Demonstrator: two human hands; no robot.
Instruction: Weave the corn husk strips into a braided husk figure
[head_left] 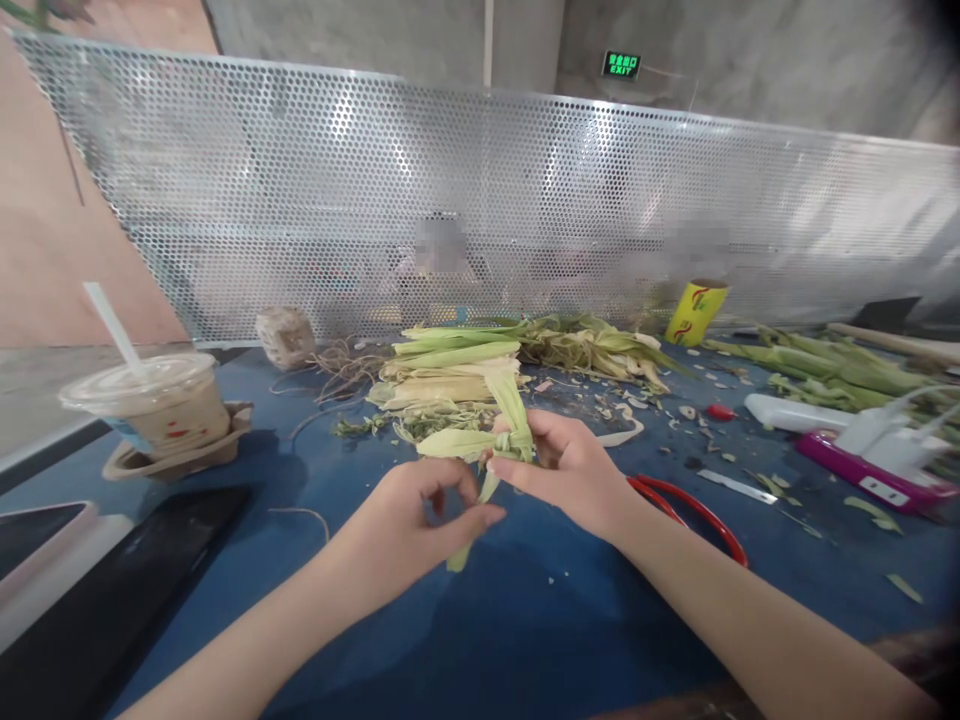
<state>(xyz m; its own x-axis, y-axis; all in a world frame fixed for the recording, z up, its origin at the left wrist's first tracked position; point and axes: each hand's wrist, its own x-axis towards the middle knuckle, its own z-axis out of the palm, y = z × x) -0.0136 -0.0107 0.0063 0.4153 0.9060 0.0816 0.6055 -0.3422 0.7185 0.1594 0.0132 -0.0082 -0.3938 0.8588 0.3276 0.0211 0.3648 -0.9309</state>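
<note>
A knotted bundle of pale green corn husk (514,400) is raised above the blue table, with one end sticking up and another pointing left. My right hand (566,465) pinches it at the knot between thumb and fingers. Just below and to the left, my left hand (420,515) curls its thumb and fingers around a narrow husk strip (457,558) that hangs from the knot. The exact contact of the left fingertips is partly hidden. Behind the hands lies a stack of flat corn husks (450,350), with shrivelled greenery (442,422) in front of it.
A lidded drink cup (161,405) stands left in a cardboard holder, near a black tablet (127,600). Twine (345,365), a yellow can (696,312), a craft knife (737,487), a red cord (705,510) and a purple power strip (874,475) surround the work area. Perforated metal (300,180) closes the back.
</note>
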